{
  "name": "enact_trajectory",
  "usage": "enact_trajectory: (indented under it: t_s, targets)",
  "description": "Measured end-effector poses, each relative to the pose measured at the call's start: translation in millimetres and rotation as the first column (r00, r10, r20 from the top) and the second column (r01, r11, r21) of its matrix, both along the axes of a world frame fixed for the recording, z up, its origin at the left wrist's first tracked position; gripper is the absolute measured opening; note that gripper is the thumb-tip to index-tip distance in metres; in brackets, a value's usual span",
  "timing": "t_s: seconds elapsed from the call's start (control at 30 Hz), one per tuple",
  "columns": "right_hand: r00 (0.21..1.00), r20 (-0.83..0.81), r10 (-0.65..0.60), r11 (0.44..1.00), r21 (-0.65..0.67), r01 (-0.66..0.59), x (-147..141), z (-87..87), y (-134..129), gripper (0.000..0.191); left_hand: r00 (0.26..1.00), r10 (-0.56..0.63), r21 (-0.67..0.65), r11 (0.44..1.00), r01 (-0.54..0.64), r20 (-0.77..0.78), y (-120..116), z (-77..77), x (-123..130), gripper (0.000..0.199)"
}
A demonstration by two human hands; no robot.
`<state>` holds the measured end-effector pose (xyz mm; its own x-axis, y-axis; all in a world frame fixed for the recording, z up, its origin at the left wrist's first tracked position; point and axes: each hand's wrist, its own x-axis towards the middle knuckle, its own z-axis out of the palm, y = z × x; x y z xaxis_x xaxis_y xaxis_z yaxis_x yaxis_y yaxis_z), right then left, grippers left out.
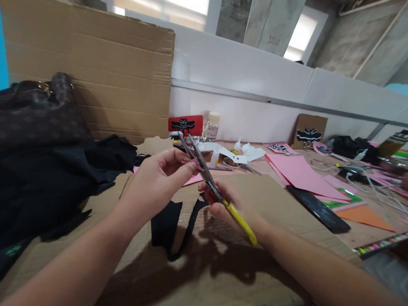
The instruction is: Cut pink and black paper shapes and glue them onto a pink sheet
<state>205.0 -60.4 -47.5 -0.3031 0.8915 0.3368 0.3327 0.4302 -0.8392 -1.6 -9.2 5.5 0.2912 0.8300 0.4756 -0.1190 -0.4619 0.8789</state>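
My right hand grips the yellow-handled scissors above the surface, blades pointing away; my left hand pinches beside them, holding what I cannot tell. Black cloth lies below.

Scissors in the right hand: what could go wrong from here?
The blades of the scissors stand slightly parted beside the left hand, so a slip could nick its thumb or fingers. The black scrap lies just below both hands; a sleeveless forearm or wrist might drag it out of place.
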Motion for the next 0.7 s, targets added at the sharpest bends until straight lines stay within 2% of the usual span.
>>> enact_trajectory:
  t_s: [0.1,0.2,0.33,0.7]
  targets:
    - [1.0,0.017,-0.023,1.0,-0.015,0.023,-1,1.2,-1,0.051,0.993,-0.088,-0.066,0.994,0.093,0.08,0,-1.0,2,0.028]
    - [1.0,0.007,-0.022,1.0,-0.006,0.022,-1,1.3,-1,0.05,0.988,-0.109,-0.096,0.988,0.12,0.113,0,-2.9,4,0.028]
    - [1.0,-0.013,-0.007,1.0,-0.007,0.007,-2,0.8,-1,0.048,0.989,-0.1,-0.074,0.991,0.109,0.113,2,-6.1,5,0.026]
    - [0.993,0.075,-0.087,0.996,-0.008,0.088,-1,-0.1,-1,0.055,0.998,-0.063,0.006,0.998,0.063,0.029,4,-10.9,2,0.026]
